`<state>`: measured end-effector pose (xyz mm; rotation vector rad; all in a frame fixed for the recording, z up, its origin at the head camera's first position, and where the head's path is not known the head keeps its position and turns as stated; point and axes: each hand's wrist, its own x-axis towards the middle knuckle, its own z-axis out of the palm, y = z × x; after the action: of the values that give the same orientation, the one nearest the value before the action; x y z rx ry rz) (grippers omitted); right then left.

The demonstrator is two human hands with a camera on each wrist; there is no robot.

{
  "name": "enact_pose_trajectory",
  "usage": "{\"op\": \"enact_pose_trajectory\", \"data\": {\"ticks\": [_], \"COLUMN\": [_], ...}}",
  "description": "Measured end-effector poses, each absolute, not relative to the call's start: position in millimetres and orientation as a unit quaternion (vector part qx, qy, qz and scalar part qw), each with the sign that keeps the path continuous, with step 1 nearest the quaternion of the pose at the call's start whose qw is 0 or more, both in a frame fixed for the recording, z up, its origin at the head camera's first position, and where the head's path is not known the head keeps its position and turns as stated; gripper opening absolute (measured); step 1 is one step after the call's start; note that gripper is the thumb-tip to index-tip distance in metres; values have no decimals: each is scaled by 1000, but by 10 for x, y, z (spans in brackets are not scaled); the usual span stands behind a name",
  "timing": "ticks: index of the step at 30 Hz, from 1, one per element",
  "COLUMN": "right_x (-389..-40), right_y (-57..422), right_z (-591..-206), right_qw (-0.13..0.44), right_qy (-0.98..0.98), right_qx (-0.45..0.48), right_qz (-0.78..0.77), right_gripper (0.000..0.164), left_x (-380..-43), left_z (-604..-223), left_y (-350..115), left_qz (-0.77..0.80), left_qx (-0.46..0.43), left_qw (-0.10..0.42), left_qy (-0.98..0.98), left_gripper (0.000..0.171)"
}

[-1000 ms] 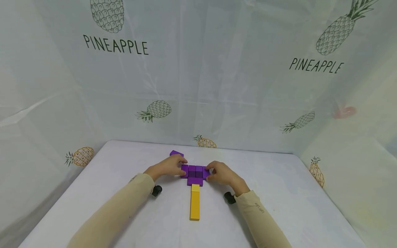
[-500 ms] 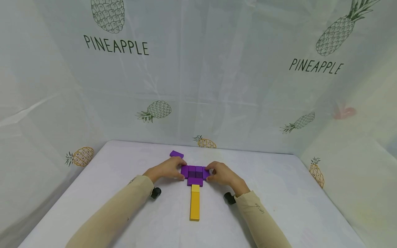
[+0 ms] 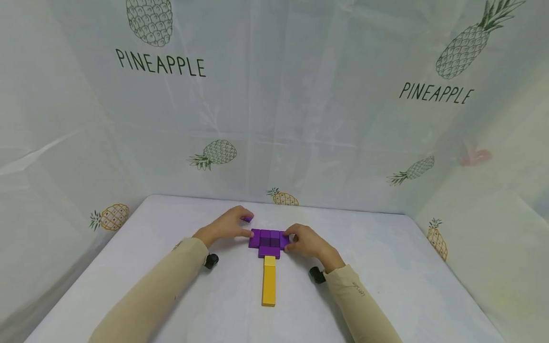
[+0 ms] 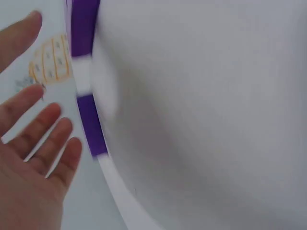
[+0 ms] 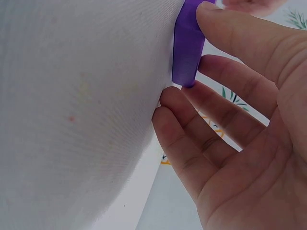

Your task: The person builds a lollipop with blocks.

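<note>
Flat purple blocks (image 3: 269,252) form a compact group at the middle of the table, with several side by side in the back row. Its right end block (image 3: 284,240) is held between the thumb and fingers of my right hand (image 3: 306,239); the right wrist view shows thumb and fingers around a purple block (image 5: 188,60). My left hand (image 3: 227,225) is spread, its thumb tip by the left end block (image 3: 255,238). Its fingertips partly cover a loose purple block (image 3: 247,219) behind the group. In the left wrist view that loose block (image 4: 92,125) stands apart from the fingers.
A long yellow block (image 3: 269,286) with a lighter far end runs from the purple group toward me. The white table (image 3: 364,286) ends at a back edge, where a pineapple-printed curtain (image 3: 300,119) hangs. Black wrist cameras (image 3: 317,275) sit below both wrists.
My left hand has let go of the group's left end block and moved back and slightly left, its fingers now over the loose purple block. The right hand stays in place.
</note>
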<state>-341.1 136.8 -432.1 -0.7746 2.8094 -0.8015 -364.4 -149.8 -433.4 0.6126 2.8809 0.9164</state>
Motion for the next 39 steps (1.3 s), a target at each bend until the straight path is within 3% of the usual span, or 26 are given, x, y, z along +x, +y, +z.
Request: {"op": "enact_pose_trajectory", "data": {"ticks": [8,13,17,31,39], "right_x": [-3384,-3373,-3377,-3409,-3395], "right_y": [1358,1375,1381,1367,1348], "right_z": [-4311,-4295,-4305,-4313,-4297], "right_qw": [61,60,63,61,61], "right_qy": [927,929,927,928,930], "right_qx": [-257,-252,-251,-255,-253], "right_qz": [-267,-265,-271,-265,-259], "right_gripper": [39,39,39,39,38], "left_x": [-3822,-3867,-3895,-3923,-3922], "left_z": [-4297,-4253,-4267,-4311,-4271], "left_y": [-1726,-1686,-1660,-1611,-1470], "left_qz": [268,233,211,243,246], "left_qx": [194,210,222,204,192], "left_qw": [-14,-18,-4,16,33], "left_qy": [944,949,952,948,950], "left_gripper": [51,52,53,31,34]}}
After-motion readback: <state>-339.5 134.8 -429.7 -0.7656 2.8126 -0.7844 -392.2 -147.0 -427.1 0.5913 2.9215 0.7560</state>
